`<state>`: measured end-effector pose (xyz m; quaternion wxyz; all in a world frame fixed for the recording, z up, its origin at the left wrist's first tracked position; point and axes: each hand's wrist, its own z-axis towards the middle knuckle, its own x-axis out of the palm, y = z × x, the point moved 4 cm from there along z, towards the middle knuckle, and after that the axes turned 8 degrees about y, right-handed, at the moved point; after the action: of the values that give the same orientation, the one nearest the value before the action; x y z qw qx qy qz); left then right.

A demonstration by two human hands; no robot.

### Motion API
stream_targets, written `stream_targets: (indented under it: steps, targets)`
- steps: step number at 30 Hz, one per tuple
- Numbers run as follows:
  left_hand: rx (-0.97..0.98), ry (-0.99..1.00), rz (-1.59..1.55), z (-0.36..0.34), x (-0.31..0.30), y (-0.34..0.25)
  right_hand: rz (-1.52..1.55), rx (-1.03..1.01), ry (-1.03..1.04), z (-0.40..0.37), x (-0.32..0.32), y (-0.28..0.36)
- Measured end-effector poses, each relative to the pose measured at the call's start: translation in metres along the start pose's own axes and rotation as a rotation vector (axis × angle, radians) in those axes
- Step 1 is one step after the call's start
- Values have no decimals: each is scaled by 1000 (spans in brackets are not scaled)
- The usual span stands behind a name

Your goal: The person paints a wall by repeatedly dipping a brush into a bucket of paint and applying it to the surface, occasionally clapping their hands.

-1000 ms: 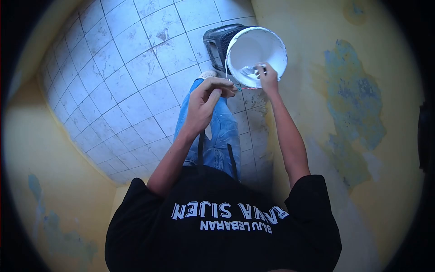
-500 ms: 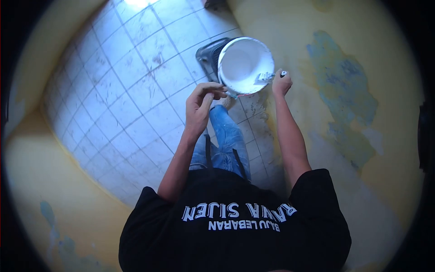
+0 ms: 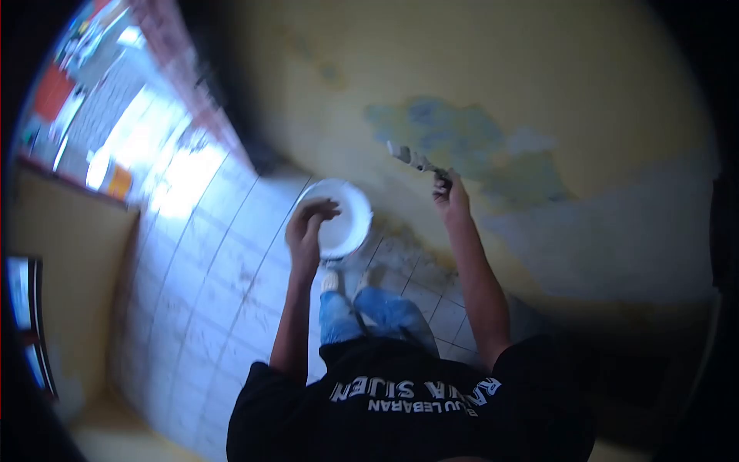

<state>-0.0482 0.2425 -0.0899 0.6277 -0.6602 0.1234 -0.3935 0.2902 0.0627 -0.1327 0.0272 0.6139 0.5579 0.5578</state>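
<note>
My right hand is closed round the handle of a paintbrush, raised close to the wall. White paint covers the brush's bristles, which point up and left toward a patch of bare blue-green on the yellow wall. Below and to the left, a white bucket with pale paint inside stands near my feet. My left hand hangs over the bucket's left side, holding nothing, its fingers loosely bent and apart from the thumb.
The yellow wall runs along my right side, with greyish areas lower down. White floor tiles with dirty marks stretch to the left. A bright doorway with a reddish edge lies at upper left, with an orange-and-white container beyond.
My right hand has lifted the brush out of the bucket and up toward the wall patch. My left hand now overlaps the bucket. The view has turned, bringing the doorway in.
</note>
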Motion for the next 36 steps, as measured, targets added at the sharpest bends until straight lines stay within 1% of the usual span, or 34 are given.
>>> stream_targets:
  steps: [2,3,4,5,6,7,8,10,11,12,13,15,16,18,19,20,21,22,24,25,28,31,32,33,34,36]
  targets:
    - [60,30,47,13,20,-16,207,-86,73,-25,6,54]
    - [103,45,22,17,30,-20,300,-135,117,-40,6,88]
    - [86,47,31,18,43,-33,320,-270,134,-56,5,132]
    - [121,66,74,18,59,-46,336,-394,153,-72,4,175]
    - [249,127,173,17,74,-58,352,-500,177,-91,1,215]
    - [231,102,154,10,92,-70,264,-679,184,-118,3,264]
    - [229,133,176,0,110,-89,178,-841,194,-149,14,313]
    - [237,199,138,-13,135,-94,0,-1151,111,-221,49,398]
    - [241,223,126,-21,148,-94,-138,-1318,66,-250,58,435]
    - [224,231,95,-29,162,-91,-366,-1447,59,-284,75,463]
    - [196,237,69,-33,184,-83,-599,-1559,40,-309,85,490]
    - [189,233,52,-52,219,-79,-862,-1701,135,-355,109,523]
    - [186,225,33,-59,238,-74,-1038,-1740,161,-369,118,531]
    - [186,226,-12,-72,276,-64,-1388,-1786,208,-380,121,535]
    - [156,228,-26,-79,299,-63,-1619,-1820,194,-380,116,534]
    - [166,254,-63,-83,317,-69,-1866,-1842,184,-381,123,530]
    - [182,282,-97,-92,341,-60,-2112,-1856,169,-378,108,530]
    - [201,322,-106,-100,359,-56,-2210,-1877,210,-375,105,528]
    - [253,395,-122,-114,390,-50,-2301,-1953,221,-372,100,545]
    - [256,395,-139,-119,402,-45,-2340,-2004,227,-367,103,555]
    - [251,389,-165,-131,424,-28,-2326,-2077,236,-365,122,589]
    - [203,329,-183,-142,437,-13,-2416,-1995,273,-326,92,602]
    - [202,316,-190,-144,439,-7,-2442,-2042,536,-309,72,582]
    - [201,302,-200,-146,441,-1,-2466,-2083,622,-281,37,560]
    - [196,289,-210,-148,443,4,-2592,-1949,726,-267,6,529]
    - [203,265,-206,-151,444,6,-2643,-1361,875,-254,-37,479]
